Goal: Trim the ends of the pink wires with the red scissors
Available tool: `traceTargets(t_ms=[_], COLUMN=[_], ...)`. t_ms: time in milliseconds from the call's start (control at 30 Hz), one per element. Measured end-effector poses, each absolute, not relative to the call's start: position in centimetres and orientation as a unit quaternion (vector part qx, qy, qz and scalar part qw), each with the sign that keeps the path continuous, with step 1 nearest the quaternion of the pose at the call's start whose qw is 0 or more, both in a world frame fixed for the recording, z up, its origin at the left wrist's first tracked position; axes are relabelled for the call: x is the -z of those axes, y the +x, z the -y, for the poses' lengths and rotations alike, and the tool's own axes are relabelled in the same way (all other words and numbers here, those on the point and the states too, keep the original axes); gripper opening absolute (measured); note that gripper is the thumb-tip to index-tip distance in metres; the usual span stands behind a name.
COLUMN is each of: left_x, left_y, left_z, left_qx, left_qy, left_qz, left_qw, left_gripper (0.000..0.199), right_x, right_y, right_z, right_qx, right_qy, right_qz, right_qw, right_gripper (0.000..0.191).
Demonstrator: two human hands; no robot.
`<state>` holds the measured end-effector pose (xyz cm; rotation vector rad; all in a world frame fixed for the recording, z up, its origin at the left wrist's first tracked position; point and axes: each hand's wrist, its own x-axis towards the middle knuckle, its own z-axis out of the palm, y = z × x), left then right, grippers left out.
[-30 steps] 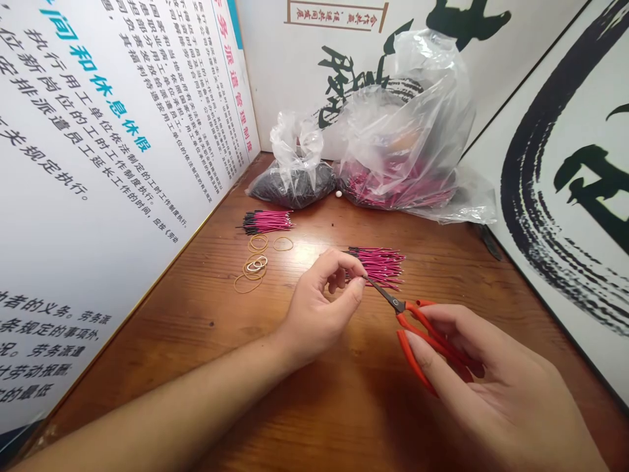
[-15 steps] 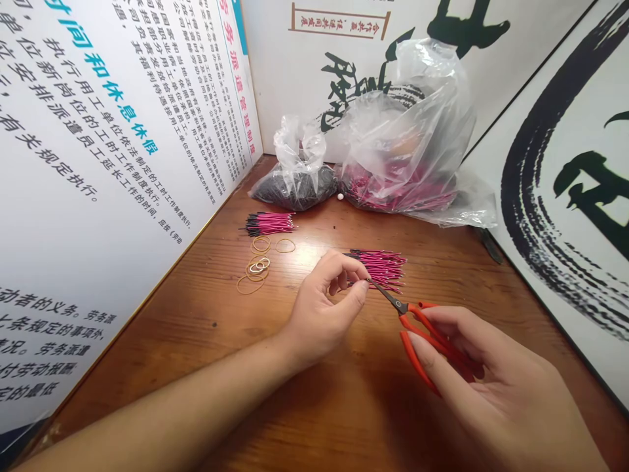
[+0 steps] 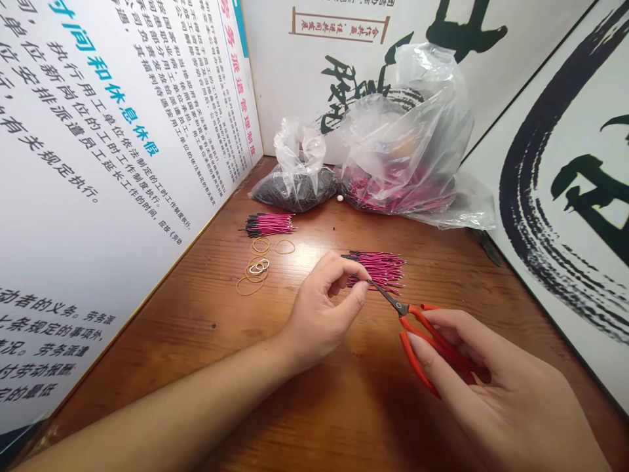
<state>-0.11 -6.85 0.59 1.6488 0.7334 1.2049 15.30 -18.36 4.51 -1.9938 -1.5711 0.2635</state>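
left panel: red "劳务派遣管理制度", teal "休息休假"; back panel: "合作共赢"

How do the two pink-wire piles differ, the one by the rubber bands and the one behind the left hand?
The left pile is compact; the right pile is more spread out. The left pile shows whole, while the left hand partly hides the right pile. Both are pink with black ends.
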Motion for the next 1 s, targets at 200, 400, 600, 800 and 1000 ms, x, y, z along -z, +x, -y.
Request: traceTargets(t_ms=[200, 400, 600, 800, 1000], left_x=[-0.8, -0.6, -1.0, -1.0, -0.9], left_y=[-0.1, 0.0, 0.0, 0.0, 0.1], left_z=[7.0, 7.0, 7.0, 7.0, 7.0], left_qx=[-0.482, -0.479, -0.477, -0.474, -0.478], left_qy=[0.675, 0.663, 0.634, 0.62, 0.621], left_qz=[-0.3, -0.303, -0.313, -0.322, -0.321], left_qw=[0.471, 0.489, 0.522, 0.536, 0.532], left_gripper=[0.008, 0.007, 0.006, 0.007, 0.007], right_x=[-4.2, -3.8, -4.1, -4.6, -4.6], right_y=[16.0, 16.2, 15.6, 15.1, 15.6], right_z=[18.8, 19.1, 18.9, 18.5, 18.2], right_qx=[-0.03, -0.043, -0.049, -0.06, -0.055], right_qy=[-0.744, -0.74, -0.761, -0.751, -0.729], right_qz=[0.613, 0.623, 0.585, 0.599, 0.628], right_qw=[0.266, 0.248, 0.275, 0.272, 0.266], right_gripper=[0.025, 0.028, 0.028, 0.024, 0.019])
